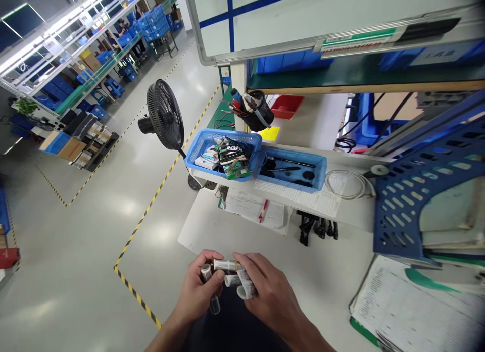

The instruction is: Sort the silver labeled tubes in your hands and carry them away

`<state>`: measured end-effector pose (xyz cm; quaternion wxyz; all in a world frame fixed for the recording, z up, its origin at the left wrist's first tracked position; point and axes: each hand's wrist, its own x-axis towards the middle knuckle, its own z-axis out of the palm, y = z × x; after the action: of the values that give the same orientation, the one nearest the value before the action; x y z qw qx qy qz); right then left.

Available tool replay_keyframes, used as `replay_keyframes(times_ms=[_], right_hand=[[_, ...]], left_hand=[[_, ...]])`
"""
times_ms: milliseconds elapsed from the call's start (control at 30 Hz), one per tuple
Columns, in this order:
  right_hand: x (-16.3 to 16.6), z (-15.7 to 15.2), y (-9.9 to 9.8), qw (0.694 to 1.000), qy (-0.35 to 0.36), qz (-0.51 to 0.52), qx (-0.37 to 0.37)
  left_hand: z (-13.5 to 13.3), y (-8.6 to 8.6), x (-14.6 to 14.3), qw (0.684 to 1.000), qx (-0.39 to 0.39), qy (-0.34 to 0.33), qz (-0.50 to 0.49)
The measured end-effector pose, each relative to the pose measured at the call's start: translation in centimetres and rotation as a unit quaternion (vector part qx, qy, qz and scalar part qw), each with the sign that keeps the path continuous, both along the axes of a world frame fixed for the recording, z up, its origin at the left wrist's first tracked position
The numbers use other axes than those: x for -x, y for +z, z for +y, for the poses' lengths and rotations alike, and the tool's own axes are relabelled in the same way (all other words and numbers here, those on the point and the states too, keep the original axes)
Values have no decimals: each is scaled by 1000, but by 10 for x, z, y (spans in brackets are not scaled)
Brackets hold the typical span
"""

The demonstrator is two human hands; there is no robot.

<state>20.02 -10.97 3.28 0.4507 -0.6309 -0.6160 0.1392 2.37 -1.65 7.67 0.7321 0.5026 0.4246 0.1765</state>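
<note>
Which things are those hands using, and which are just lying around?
In use:
slim roll, in the left hand
white rolls, in the right hand

Probably just lying around:
red pen
blue mesh basket
black connectors

In front of the light-blue basket [197,147], the left hand [195,287] held a tube [214,304] and the right hand [272,286] paper rolls [247,285]; left of the basket stood a fan [165,113], to its right a tray [288,185].

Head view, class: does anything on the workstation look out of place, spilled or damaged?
The perforated blue basket on the shelf looks untidy: green circuit boards and dark cables lie jumbled in one heap beside a white box. Nothing plainly looks spilled or damaged.
</note>
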Motion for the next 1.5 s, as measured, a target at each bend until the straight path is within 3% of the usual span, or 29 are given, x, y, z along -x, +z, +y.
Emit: replay_keyframes(times_ms=[233, 600, 900, 1500], right_hand=[[-1, 1, 1, 998, 1, -65, -26], [1, 0, -1, 997, 9, -74, -21], [1, 3, -3, 999, 31, -40, -15], [8, -1, -10, 999, 29, 17, 11]], left_hand=[[-2, -1, 2, 1000, -2, 2, 15], [-6, -1, 5, 1000, -13, -2, 8], [-7, 8, 0, 1000, -9, -15, 17], [-7, 6, 3, 999, -16, -26, 35]])
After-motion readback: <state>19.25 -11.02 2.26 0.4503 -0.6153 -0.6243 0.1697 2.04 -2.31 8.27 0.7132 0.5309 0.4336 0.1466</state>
